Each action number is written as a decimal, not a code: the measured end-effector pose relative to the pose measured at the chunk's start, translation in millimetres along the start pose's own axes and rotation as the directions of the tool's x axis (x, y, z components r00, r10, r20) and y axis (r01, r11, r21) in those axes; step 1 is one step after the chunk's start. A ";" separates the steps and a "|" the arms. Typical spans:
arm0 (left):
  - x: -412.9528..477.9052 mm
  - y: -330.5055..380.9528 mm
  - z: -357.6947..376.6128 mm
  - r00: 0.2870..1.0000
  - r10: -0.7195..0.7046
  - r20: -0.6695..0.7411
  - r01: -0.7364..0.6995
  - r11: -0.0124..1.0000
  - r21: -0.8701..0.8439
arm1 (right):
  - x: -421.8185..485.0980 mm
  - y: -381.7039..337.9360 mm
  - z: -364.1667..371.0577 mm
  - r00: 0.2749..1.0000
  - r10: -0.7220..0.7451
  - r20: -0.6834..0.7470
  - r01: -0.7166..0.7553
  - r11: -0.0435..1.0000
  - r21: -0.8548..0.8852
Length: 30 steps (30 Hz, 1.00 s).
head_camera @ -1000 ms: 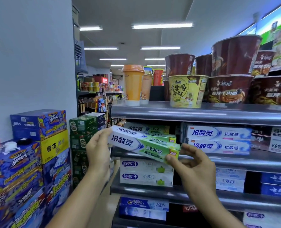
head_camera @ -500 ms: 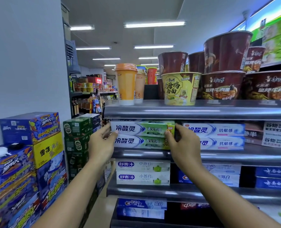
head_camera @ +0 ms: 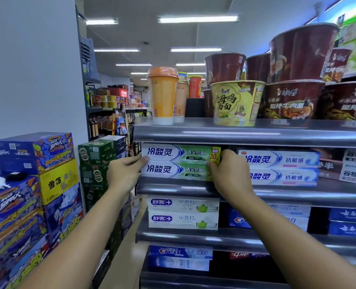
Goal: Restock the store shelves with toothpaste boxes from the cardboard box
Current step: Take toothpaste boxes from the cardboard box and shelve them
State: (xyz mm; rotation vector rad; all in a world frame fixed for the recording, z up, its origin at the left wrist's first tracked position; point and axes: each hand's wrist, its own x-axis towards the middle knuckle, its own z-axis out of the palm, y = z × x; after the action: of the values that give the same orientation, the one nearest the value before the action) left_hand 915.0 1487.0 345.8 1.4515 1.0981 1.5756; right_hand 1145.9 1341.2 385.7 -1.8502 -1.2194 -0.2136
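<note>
Two green toothpaste boxes (head_camera: 177,161) going in, one on top of the other, at the left end of the shelf (head_camera: 277,193), with both hands on them!

The left hand (head_camera: 124,176) has its thumb flat on the front at the seam between the two, the other fingers gone round the left end. The right hand (head_camera: 228,174) curls its fingers over the right end, hiding part of the yellow flash. Fronts face out and look level with each other. Now for the tidy finish, I'd say: push both ends back evenly so the pair doesn't skew. Line the fronts up with the blue toothpaste boxes (head_camera: 281,167) just beside. Mind the top one under the upper shelf (head_camera: 245,134), little room there, then let go gently. The cardboard box is out of view.
</note>
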 end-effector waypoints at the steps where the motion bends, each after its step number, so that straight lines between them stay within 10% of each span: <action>1: 2.4 -1.0 2.0 1.000 -0.025 0.009 0.025 0.999 -0.028 | 4.2 -3.4 2.1 1.000 0.020 0.005 -0.020 1.000 -0.009; 18: 21.1 12.1 18.0 0.963 -0.243 0.112 0.259 0.952 -0.165 | 38.2 -19.7 25.1 0.967 0.220 0.129 -0.217 0.976 -0.034; 24: -17.4 -2.4 -0.7 0.992 -0.121 0.028 0.124 0.982 -0.141 | -7.0 -16.0 8.8 0.997 -0.060 -0.044 0.061 0.998 0.017; 30: -126.2 -60.1 -31.8 0.961 0.169 -0.218 -0.148 0.983 0.109 | -104.3 51.6 -5.7 0.879 -0.375 -0.296 0.439 0.878 0.191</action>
State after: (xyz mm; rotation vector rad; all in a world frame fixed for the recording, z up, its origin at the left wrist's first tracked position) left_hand 894.7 1390.3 242.0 1.4781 1.2233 1.8630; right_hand 1137.0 1262.0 300.8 -1.2835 -1.3780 -0.4889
